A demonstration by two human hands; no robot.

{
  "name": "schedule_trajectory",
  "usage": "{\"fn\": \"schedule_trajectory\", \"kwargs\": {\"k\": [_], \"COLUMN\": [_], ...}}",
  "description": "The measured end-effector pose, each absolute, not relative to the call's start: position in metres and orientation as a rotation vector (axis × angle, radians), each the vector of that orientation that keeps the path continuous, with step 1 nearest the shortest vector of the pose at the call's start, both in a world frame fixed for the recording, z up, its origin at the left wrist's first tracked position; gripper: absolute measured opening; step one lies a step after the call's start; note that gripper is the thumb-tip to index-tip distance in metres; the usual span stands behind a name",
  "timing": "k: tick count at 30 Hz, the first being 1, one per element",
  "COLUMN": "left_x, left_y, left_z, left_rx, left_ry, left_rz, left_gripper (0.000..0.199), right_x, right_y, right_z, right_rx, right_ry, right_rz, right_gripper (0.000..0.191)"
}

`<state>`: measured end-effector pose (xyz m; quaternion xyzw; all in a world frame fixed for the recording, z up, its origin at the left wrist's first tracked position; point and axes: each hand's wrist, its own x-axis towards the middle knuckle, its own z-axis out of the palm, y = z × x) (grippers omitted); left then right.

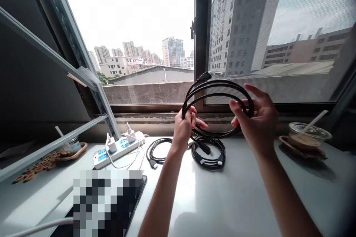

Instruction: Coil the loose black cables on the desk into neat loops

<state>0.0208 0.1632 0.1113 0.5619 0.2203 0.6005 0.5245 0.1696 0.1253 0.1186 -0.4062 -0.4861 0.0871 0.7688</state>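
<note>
Held up in front of the window is a loosely coiled black cable [219,83]. One of its plugs [205,76] sticks out at the upper left of the loops, and another end hangs below. My left hand [187,123] is closed round the left side of the coil. On the right side, the loops pass between the thumb and fingers of my right hand [257,113], which grips them. Beneath, on the white table, lie a coiled black cable with pale plugs [222,152] and a second coiled black cable [151,152] to its left.
A white power strip [119,148] with chargers stands at the left, near a metal frame [83,59]. A partly blurred dark device [136,196] lies in front. Lidded cups stand on brown coasters at the right [306,137] and far left [73,145].
</note>
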Motion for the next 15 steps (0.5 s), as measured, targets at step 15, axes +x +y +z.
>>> {"fn": "schedule_trajectory", "kwargs": {"k": [15], "left_x": [0.012], "left_y": [0.147], "left_z": [0.126], "left_rx": [1.376], "left_ry": [0.703], "left_rz": [1.394], "left_gripper": [0.012], "right_x": [0.166], "right_y": [0.118], "right_z": [0.114], "right_rx": [-0.813], "right_ry": [-1.47], "right_rz": [-0.289], "right_gripper": [0.026]}}
